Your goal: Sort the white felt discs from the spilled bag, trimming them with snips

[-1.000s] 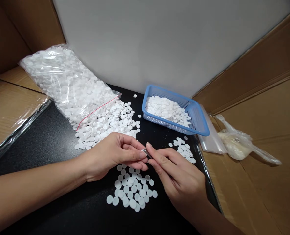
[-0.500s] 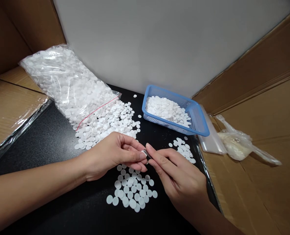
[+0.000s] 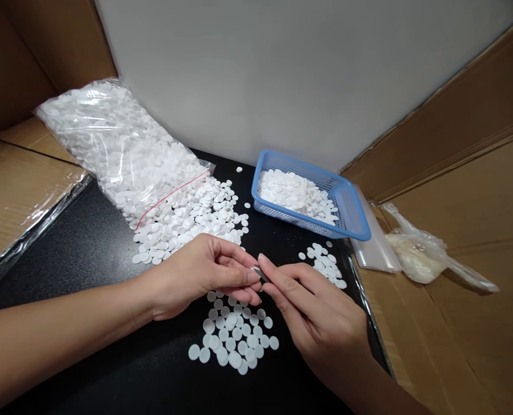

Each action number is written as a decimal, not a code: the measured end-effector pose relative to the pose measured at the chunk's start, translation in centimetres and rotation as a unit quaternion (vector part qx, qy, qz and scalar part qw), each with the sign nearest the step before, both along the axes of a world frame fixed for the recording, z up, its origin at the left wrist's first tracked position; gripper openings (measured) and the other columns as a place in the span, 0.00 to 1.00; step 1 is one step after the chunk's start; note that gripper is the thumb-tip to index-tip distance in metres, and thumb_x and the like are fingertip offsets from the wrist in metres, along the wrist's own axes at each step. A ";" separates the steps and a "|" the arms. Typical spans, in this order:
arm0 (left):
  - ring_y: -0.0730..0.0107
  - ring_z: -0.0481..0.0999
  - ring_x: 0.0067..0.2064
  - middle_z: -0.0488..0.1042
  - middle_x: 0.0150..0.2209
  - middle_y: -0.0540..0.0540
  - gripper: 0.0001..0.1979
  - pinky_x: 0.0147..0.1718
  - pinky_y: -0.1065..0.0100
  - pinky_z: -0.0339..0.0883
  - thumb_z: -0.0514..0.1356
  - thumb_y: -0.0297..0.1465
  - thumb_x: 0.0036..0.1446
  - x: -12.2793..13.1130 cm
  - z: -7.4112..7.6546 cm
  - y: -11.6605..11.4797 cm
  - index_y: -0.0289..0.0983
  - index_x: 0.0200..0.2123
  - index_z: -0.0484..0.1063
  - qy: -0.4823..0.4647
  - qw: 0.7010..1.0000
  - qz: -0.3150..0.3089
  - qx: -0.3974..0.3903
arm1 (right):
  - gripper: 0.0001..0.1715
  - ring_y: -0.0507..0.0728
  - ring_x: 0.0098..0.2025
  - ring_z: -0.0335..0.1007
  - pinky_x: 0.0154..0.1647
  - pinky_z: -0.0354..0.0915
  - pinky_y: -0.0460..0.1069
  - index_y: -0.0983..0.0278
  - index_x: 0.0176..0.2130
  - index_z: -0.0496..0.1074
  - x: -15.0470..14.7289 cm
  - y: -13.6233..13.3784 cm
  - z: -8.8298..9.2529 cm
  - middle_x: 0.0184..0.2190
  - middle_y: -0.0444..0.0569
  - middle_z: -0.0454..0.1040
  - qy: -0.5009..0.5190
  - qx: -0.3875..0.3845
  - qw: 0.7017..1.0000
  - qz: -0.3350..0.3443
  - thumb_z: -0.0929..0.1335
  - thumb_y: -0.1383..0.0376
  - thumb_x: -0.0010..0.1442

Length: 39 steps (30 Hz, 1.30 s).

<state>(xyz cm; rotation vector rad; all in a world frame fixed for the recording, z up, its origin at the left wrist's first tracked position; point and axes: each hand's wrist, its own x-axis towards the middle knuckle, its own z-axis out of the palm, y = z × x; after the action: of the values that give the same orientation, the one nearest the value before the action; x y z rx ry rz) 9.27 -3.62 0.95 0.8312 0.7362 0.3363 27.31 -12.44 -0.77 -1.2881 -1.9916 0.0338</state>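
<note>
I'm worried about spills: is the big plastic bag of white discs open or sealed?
Open: white discs spill out of the plastic bag past its red zip line onto the black table.

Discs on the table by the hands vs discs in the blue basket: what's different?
The table discs lie loose on the black table, mostly one layer deep; the basket discs are heaped inside the blue basket. The table group is far fewer and nearer; the basket heap sits farther back. Both are small white rounds.
</note>
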 end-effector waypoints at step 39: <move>0.77 0.80 0.28 0.81 0.26 0.47 0.03 0.32 0.79 0.74 0.67 0.24 0.55 -0.8 0.8 1.0 0.31 0.34 0.82 0.034 0.994 -0.085 0.055 | 0.18 0.51 0.30 0.70 0.28 0.66 0.46 0.69 0.53 0.76 0.4 -0.3 0.7 0.29 0.47 0.75 -0.069 0.005 0.998 0.013 0.66 0.76 0.66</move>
<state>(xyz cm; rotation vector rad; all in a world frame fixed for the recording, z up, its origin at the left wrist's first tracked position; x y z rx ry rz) 8.50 -2.65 1.77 1.0064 0.7090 0.1986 27.73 -12.78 -0.04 -1.2879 -2.1226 -0.0523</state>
